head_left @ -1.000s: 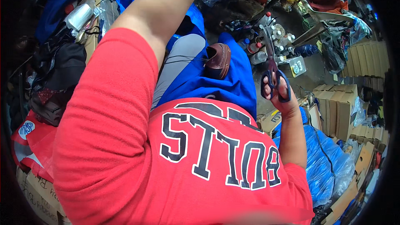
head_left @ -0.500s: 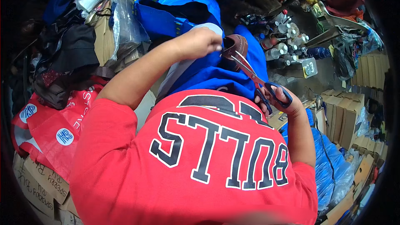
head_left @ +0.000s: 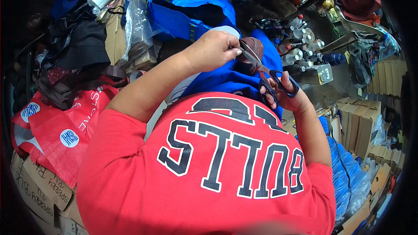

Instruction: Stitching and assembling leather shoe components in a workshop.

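My right hand [head_left: 287,93] has its thumb and fingers through the dark blue handles of a pair of scissors [head_left: 257,62]. Their blades are slightly apart and point up and left, toward my other hand. Thumb and forefinger of my left hand [head_left: 215,51] are pinched together right beside the blade tips; whatever is between them is too small to make out. Just behind the blades, a brown shoe [head_left: 254,47] rests on the blue cloth [head_left: 224,78] over my lap, partly covered by the scissors and my left hand.
Several bottles [head_left: 298,54] stand beyond my right hand. A large blue bag [head_left: 191,0] lies open at the far side. Red bags [head_left: 56,126] and cardboard sit at the left; cardboard boxes [head_left: 357,121] and blue plastic [head_left: 342,165] are at the right.
My right hand has brought the scissors slightly up, and the blades have closed partway around where my left hand pinches. My left hand has shifted a little right, nearer the tips.
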Action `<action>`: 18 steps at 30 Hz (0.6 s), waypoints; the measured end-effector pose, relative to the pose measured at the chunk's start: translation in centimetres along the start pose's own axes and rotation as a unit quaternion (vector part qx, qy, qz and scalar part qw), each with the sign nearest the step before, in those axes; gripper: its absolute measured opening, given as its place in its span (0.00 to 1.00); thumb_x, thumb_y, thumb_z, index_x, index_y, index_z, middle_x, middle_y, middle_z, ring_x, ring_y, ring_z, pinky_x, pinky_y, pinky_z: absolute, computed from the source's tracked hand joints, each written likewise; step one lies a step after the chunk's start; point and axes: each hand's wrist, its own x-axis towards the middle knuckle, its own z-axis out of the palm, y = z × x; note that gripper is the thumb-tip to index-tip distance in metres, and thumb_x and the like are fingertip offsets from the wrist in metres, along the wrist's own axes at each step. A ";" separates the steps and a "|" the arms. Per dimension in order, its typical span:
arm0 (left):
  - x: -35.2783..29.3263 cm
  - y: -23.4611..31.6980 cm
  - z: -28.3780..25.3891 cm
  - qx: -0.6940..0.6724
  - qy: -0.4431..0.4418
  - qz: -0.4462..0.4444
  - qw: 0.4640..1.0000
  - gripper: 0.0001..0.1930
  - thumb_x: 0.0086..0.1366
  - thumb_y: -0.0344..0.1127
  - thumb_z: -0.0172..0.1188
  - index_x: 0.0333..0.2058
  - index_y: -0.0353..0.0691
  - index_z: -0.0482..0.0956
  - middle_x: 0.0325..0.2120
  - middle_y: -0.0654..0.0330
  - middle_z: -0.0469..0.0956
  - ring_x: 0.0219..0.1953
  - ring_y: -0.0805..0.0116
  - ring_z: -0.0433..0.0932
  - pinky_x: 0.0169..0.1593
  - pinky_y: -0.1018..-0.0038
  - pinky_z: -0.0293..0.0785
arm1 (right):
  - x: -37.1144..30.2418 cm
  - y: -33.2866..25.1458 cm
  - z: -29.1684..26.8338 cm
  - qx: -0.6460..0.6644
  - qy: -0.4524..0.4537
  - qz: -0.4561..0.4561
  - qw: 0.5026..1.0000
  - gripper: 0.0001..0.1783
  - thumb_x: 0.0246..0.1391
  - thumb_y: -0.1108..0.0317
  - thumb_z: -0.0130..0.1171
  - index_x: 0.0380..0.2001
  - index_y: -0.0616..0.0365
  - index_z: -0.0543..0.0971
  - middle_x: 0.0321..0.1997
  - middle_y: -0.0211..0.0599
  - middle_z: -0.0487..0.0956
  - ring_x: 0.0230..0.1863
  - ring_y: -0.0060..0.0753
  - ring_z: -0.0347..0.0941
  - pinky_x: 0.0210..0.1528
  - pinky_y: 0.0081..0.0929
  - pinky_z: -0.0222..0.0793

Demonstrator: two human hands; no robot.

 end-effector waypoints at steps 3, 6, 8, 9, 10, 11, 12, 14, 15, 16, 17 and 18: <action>-0.9 0.3 0.4 0.008 0.008 0.007 1.000 0.07 0.58 0.32 0.59 0.29 0.33 0.78 0.22 0.49 0.75 0.24 0.57 0.75 0.31 0.68 0.70 | 0.5 0.4 0.7 0.002 0.078 -0.024 0.997 0.41 0.47 0.28 0.49 0.39 0.61 0.75 0.28 0.35 0.78 0.20 0.24 0.71 0.24 0.18 0.66; -1.3 0.2 0.7 0.011 0.029 0.008 0.999 0.07 0.57 0.32 0.59 0.29 0.34 0.78 0.22 0.48 0.75 0.25 0.55 0.76 0.31 0.67 0.70 | 0.7 0.4 1.2 -0.044 0.042 -0.020 0.998 0.41 0.45 0.27 0.50 0.35 0.61 0.75 0.22 0.33 0.75 0.17 0.23 0.68 0.21 0.17 0.62; -1.5 0.2 0.8 0.019 0.024 -0.005 1.000 0.07 0.57 0.32 0.59 0.28 0.34 0.77 0.22 0.48 0.75 0.26 0.54 0.76 0.31 0.67 0.70 | 0.7 0.6 1.6 -0.055 0.079 -0.041 0.995 0.41 0.44 0.27 0.52 0.32 0.62 0.76 0.17 0.30 0.71 0.16 0.22 0.65 0.19 0.16 0.59; -1.6 0.1 0.8 0.021 0.029 0.004 0.999 0.07 0.57 0.32 0.59 0.27 0.34 0.77 0.22 0.48 0.75 0.26 0.53 0.76 0.31 0.66 0.70 | 0.6 0.6 1.8 -0.057 0.074 -0.040 0.995 0.41 0.44 0.27 0.52 0.32 0.62 0.76 0.17 0.30 0.71 0.16 0.22 0.65 0.19 0.16 0.59; -1.6 0.2 0.8 0.028 0.039 0.016 0.999 0.07 0.57 0.33 0.59 0.27 0.34 0.77 0.21 0.48 0.74 0.26 0.52 0.75 0.31 0.65 0.70 | 0.5 0.6 1.9 -0.063 0.076 -0.042 0.994 0.41 0.45 0.28 0.52 0.31 0.62 0.76 0.17 0.30 0.71 0.15 0.21 0.65 0.18 0.15 0.58; -1.7 0.2 0.8 0.029 0.037 0.012 0.999 0.07 0.57 0.33 0.59 0.27 0.34 0.77 0.21 0.48 0.74 0.26 0.52 0.75 0.31 0.65 0.70 | 0.3 0.5 2.0 -0.074 0.085 -0.046 0.993 0.40 0.45 0.28 0.52 0.30 0.62 0.76 0.16 0.30 0.70 0.15 0.20 0.64 0.18 0.15 0.58; -1.6 0.2 0.7 0.024 0.043 0.012 0.999 0.07 0.57 0.32 0.59 0.27 0.34 0.77 0.21 0.48 0.75 0.26 0.52 0.75 0.31 0.65 0.70 | 0.2 0.4 2.1 -0.087 0.080 -0.052 0.992 0.38 0.48 0.31 0.52 0.30 0.63 0.76 0.16 0.30 0.70 0.14 0.20 0.64 0.18 0.14 0.57; -1.6 0.4 0.7 0.018 0.050 0.019 0.998 0.06 0.57 0.32 0.59 0.27 0.34 0.77 0.22 0.48 0.75 0.26 0.52 0.75 0.31 0.65 0.70 | -0.1 0.2 2.1 -0.107 0.082 -0.055 0.989 0.34 0.51 0.35 0.53 0.29 0.63 0.76 0.15 0.30 0.70 0.13 0.19 0.63 0.17 0.14 0.57; -1.5 0.6 0.8 0.016 0.053 0.018 0.998 0.06 0.57 0.32 0.59 0.27 0.34 0.77 0.22 0.48 0.75 0.26 0.52 0.75 0.31 0.65 0.70 | -0.1 0.1 2.2 -0.108 0.090 -0.054 0.989 0.33 0.51 0.36 0.54 0.29 0.62 0.76 0.15 0.30 0.70 0.13 0.19 0.63 0.17 0.14 0.57; -1.4 0.8 0.8 0.014 0.056 0.017 0.998 0.06 0.56 0.31 0.59 0.27 0.34 0.77 0.22 0.48 0.75 0.26 0.51 0.75 0.31 0.64 0.70 | -0.1 0.0 2.1 -0.104 0.082 -0.057 0.990 0.31 0.52 0.39 0.56 0.29 0.62 0.76 0.15 0.30 0.70 0.14 0.20 0.64 0.18 0.15 0.58; -1.4 0.9 0.9 0.013 0.057 0.020 0.998 0.06 0.56 0.31 0.59 0.27 0.34 0.77 0.22 0.48 0.75 0.26 0.51 0.75 0.31 0.64 0.70 | 0.1 0.1 2.2 -0.094 0.093 -0.056 0.990 0.29 0.52 0.41 0.57 0.30 0.62 0.76 0.16 0.30 0.71 0.15 0.21 0.65 0.19 0.15 0.60; -1.3 1.0 0.9 0.012 0.056 0.022 0.998 0.06 0.56 0.31 0.59 0.26 0.34 0.76 0.21 0.48 0.74 0.26 0.51 0.75 0.31 0.64 0.70 | 0.3 0.1 2.2 -0.096 0.074 -0.054 0.991 0.30 0.52 0.40 0.56 0.30 0.61 0.76 0.16 0.30 0.71 0.15 0.21 0.65 0.19 0.16 0.60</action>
